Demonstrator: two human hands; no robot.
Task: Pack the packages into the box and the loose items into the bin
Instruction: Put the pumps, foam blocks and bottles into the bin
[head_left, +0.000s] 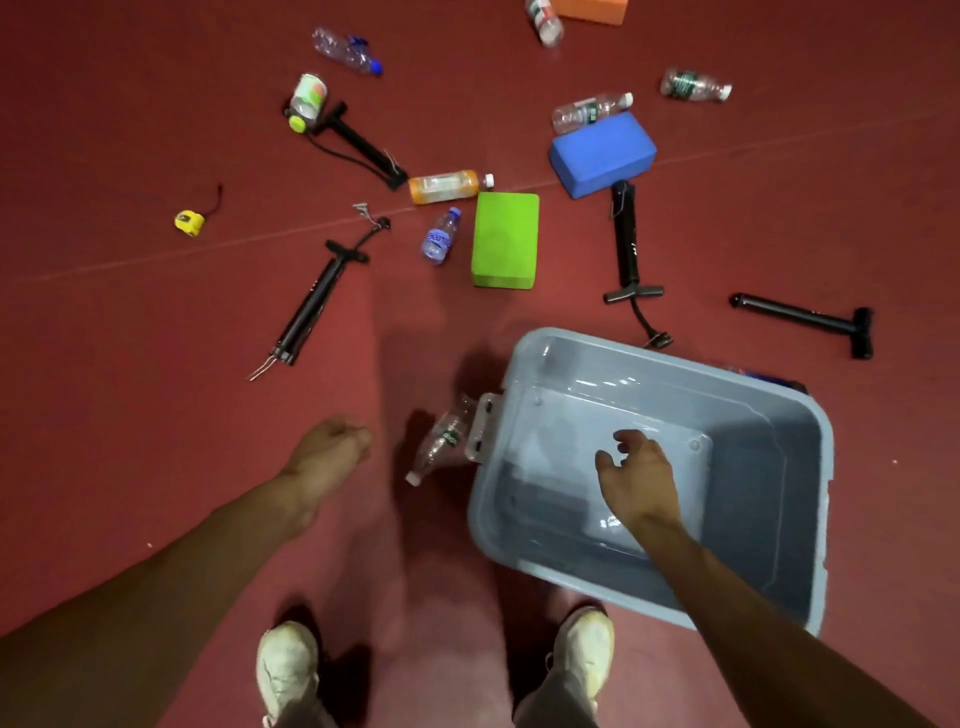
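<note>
The right hand (636, 473) is held, fingers spread and empty, over the grey bin (769, 493) at near right. The left hand (327, 447), loosely curled, is apparently empty. A clear bottle (441, 441) is seen against the bin's left side.

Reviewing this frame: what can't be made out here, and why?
All in the head view.
1. Dark blue object behind the bin: mostly hidden by the far rim, unidentifiable.
2. Orange block and the clear bottle beside it: cut off by the top edge.
3. Left hand: fingers curl away from the camera; whether it holds anything is unclear.
4. Print on the orange bottle: too small to read.
</note>
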